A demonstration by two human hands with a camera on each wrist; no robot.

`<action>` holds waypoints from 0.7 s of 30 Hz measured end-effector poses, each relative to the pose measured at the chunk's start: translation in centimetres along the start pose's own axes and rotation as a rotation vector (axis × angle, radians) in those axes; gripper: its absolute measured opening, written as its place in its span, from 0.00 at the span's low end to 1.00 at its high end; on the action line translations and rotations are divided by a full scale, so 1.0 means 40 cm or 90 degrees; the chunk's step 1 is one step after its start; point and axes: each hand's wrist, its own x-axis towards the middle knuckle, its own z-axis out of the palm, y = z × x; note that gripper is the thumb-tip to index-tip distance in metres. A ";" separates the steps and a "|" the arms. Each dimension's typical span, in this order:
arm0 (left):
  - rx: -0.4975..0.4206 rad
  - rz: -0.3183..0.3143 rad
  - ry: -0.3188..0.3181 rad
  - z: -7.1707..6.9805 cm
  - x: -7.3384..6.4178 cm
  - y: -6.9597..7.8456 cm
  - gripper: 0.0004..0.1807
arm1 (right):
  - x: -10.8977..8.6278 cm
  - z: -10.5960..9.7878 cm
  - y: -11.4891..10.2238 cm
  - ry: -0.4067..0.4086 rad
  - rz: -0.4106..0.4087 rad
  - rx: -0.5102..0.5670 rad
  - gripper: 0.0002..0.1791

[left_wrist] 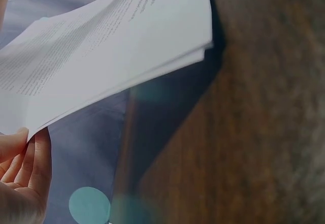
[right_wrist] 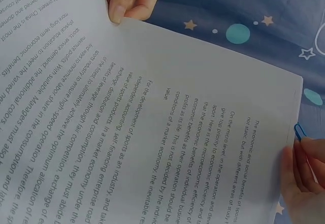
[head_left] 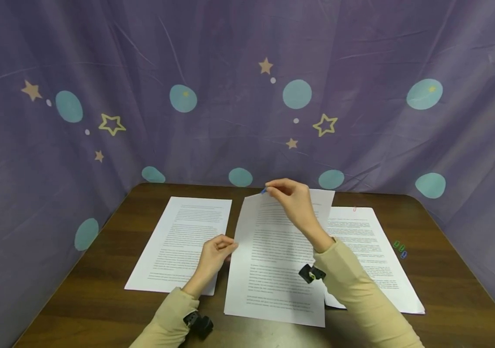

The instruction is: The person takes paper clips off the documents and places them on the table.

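Observation:
A few printed sheets of paper [head_left: 280, 270] are held up together over the middle of the table. My left hand [head_left: 215, 253] pinches their left edge between thumb and fingers, as the left wrist view also shows. At the top edge my right hand [head_left: 293, 200] pinches a blue paper clip [right_wrist: 299, 131], which sits at the sheets' rim. How far the clip has slid onto the paper is hard to tell. In the left wrist view the sheets' lower corners [left_wrist: 205, 54] stand slightly apart, above the tabletop.
Another printed sheet [head_left: 186, 241] lies at the left. On the right rests a paper stack [head_left: 373, 261] with a red paper clip [head_left: 354, 209] on its top edge. Beside it lie green paper clips [head_left: 399, 246] and a blue one [head_left: 404, 254]. A patterned curtain [head_left: 212, 140] hangs behind the table.

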 end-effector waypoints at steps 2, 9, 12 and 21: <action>-0.006 -0.001 -0.001 -0.001 0.008 -0.016 0.05 | 0.001 -0.004 0.002 0.002 0.004 0.004 0.08; 0.002 0.006 0.015 -0.001 0.022 -0.054 0.07 | 0.004 -0.029 0.010 0.005 0.025 0.032 0.09; -0.001 0.002 0.019 -0.002 0.024 -0.057 0.07 | 0.003 -0.044 0.013 0.005 0.044 0.033 0.10; -0.003 -0.019 0.006 -0.008 0.013 -0.016 0.06 | 0.000 -0.097 0.050 0.015 0.085 0.045 0.12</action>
